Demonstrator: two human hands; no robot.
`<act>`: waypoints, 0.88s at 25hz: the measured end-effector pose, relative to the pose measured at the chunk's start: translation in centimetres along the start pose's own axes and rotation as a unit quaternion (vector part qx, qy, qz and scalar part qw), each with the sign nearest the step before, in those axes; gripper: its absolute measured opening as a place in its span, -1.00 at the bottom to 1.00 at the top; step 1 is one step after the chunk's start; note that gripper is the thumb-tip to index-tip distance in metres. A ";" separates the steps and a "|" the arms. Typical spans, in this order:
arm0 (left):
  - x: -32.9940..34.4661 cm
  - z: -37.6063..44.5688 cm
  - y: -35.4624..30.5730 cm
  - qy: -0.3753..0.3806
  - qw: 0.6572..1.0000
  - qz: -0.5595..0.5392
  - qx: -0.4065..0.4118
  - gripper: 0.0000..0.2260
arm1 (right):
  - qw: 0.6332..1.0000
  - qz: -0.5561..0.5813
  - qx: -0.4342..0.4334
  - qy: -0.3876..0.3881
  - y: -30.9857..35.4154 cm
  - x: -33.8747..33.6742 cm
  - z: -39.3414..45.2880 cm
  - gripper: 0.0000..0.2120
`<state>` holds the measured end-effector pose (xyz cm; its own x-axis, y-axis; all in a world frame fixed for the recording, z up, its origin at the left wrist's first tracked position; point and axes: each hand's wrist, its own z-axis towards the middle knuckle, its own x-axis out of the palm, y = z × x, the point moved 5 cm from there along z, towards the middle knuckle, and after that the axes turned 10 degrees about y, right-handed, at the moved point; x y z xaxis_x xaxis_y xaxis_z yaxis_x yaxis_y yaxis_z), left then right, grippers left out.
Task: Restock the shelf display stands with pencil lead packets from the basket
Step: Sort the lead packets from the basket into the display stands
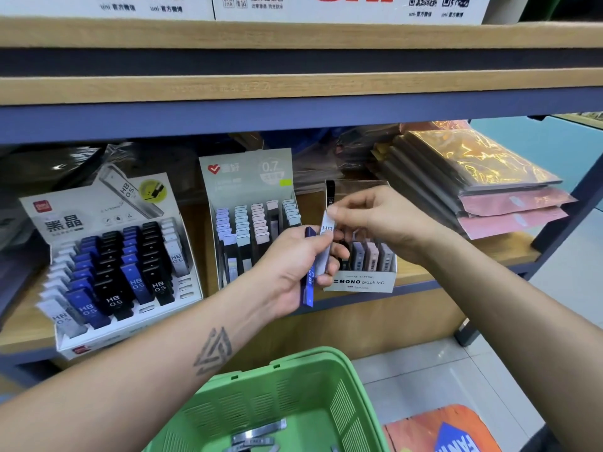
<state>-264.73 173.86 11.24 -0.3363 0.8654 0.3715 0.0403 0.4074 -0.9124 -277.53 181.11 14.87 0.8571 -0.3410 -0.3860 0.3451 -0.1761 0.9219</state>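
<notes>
Your left hand (295,262) is curled around a small bundle of pencil lead packets, with a blue packet (309,282) standing upright in the fist and a grey-white packet (326,246) marked HB in front of it. Your right hand (372,216) pinches the top end of this grey-white packet between thumb and fingertips, so both hands touch the same packet. Just behind your hands stands the white MONO graph display stand (362,282), near the front edge of the wooden shelf (456,256), with several grey and pink packets upright inside it. To the left of it is the green-grey 0.7 display stand (248,177), its rows filled with pale pastel packets. Further left is the big white HB 0.5 display stand (107,203), filled with blue, black and grey packets, and some front slots on its right side are open. On the right part of the shelf lies a tilted stack of wrapped notebooks (473,177). Below your arms is the green basket (326,380), and a few grey packets (257,433) lie on its bottom.
</notes>
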 end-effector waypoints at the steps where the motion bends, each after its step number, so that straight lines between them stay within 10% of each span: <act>1: 0.2 -0.2 -0.1 0.002 1.000 0.003 -0.001 -0.85 | 1.000 0.017 0.001 0.009 -0.1 0.1 -0.1 -0.87; 12: -2.1 -2.7 -0.8 -0.004 0.968 0.215 -0.130 -0.76 | 0.993 0.100 -0.056 -0.014 1.7 0.2 0.2 -0.87; 22: -10.3 -8.5 -5.6 -0.055 0.990 0.085 -0.101 -0.81 | 0.991 0.045 -0.123 0.040 6.6 9.0 2.5 -0.94</act>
<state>-253.48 165.10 13.99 -0.4078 0.8941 0.1849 0.2893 0.3186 -0.9027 -268.50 174.52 17.40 0.9128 -0.2685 -0.3078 0.3407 0.0848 0.9364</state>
